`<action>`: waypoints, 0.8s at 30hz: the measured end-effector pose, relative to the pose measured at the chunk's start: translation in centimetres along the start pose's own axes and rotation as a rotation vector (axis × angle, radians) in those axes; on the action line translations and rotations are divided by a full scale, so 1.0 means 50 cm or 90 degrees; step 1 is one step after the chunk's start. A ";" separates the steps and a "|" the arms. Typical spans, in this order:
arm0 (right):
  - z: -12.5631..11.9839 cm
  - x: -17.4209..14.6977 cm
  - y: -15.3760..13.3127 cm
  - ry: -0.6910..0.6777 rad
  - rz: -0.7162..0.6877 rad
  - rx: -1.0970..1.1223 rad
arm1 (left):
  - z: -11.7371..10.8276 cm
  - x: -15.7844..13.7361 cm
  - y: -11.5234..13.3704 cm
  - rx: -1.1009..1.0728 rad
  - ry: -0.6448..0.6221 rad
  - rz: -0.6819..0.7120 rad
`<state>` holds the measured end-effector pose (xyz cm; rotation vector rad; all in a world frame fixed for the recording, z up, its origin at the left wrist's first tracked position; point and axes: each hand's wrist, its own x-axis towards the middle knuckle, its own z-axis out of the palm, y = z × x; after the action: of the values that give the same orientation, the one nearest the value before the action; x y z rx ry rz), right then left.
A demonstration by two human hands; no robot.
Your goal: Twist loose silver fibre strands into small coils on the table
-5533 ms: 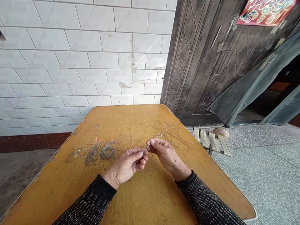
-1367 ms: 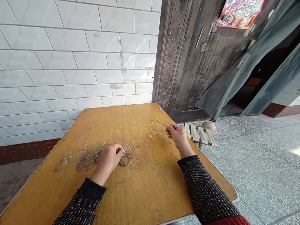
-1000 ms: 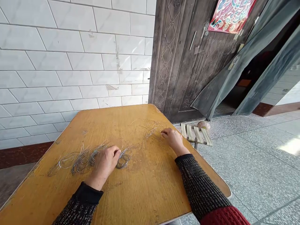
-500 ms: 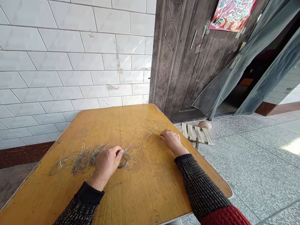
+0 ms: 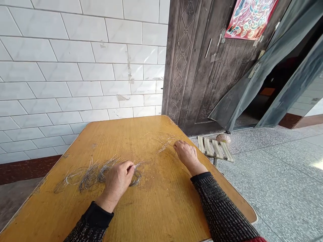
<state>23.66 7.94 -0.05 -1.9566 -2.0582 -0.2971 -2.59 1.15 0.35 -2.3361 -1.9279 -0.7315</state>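
My left hand [image 5: 119, 181] is closed, thumb and forefinger pinched together on the end of a small coil of thin wire [image 5: 137, 178] that shows just beyond the fingertips. Part of this coil is hidden behind the hand. Left of it lie more loose loops of grey wire [image 5: 88, 176] on the wooden table [image 5: 151, 208]. On the right, a thin spread of wire strands [image 5: 164, 145] lies flat on the tabletop. My right hand [image 5: 187, 155] is at its edge, fingers curled down and closed around wire strands; the fingertips are partly hidden.
White wall tiles [image 5: 75, 70] rise behind the table's far edge. A dark carved door [image 5: 194, 84] stands at the back right beside a grey-blue curtain [image 5: 242, 94]. A low strap-seat stool [image 5: 214, 148] is close to the table's right edge.
The view has tilted up a little, so everything sits slightly lower. My right hand has lifted a little at the fingers beside the strands; my left hand keeps its pinch on the coil.
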 end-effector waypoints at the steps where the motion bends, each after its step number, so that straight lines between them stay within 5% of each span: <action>1: -0.005 -0.002 -0.002 0.008 0.001 0.000 | 0.000 -0.001 0.002 -0.006 0.006 0.009; 7: -0.026 -0.012 -0.023 0.145 -0.031 0.005 | 0.013 -0.007 0.002 -0.093 0.091 0.081; 14: -0.058 -0.053 -0.079 0.297 -0.322 0.074 | 0.012 -0.002 -0.003 -0.236 0.245 0.081; 20: -0.072 -0.080 -0.116 0.311 -0.406 0.132 | -0.006 -0.002 0.011 -0.321 0.164 0.071; 24: -0.079 -0.091 -0.117 0.416 -0.346 0.193 | -0.014 -0.004 0.023 -0.585 0.113 -0.070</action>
<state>18.28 1.99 2.36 -0.9228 -1.9751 -0.5995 -1.77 0.50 1.20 -2.3985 -1.8786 -2.1165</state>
